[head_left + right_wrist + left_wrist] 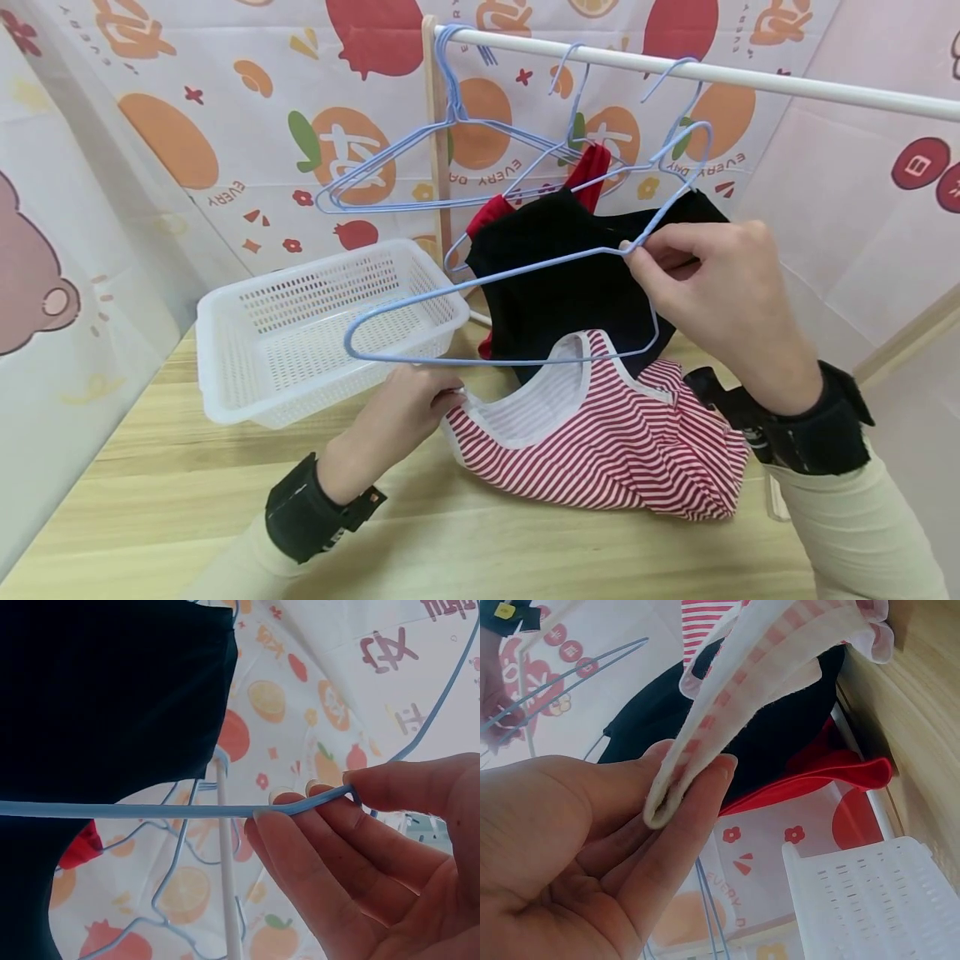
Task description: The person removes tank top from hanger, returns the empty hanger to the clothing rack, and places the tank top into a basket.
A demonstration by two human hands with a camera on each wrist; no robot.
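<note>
My right hand (pixel 727 296) pinches a blue wire hanger (pixel 525 269) near its neck, holding it above the clothes. In the right wrist view, thumb and fingertips meet on the hanger's wire (pixel 150 811). My left hand (pixel 393 421) pinches the shoulder edge of a red-and-white striped top (pixel 592 467), which lies bunched on the table with its neckline open. The left wrist view shows that white-lined edge (pixel 705 739) folded between thumb and fingers. The hanger's bottom wire passes in front of the top's neckline. Behind it hangs a black garment (pixel 555 250).
A white rail (pixel 750 81) crosses the back on a wooden post (pixel 442 192). Empty blue hangers (pixel 390 150) hang at its left end. A red garment (pixel 592 175) hangs behind the black one. A white perforated basket (pixel 225 350) stands left on the wooden table (pixel 150 500).
</note>
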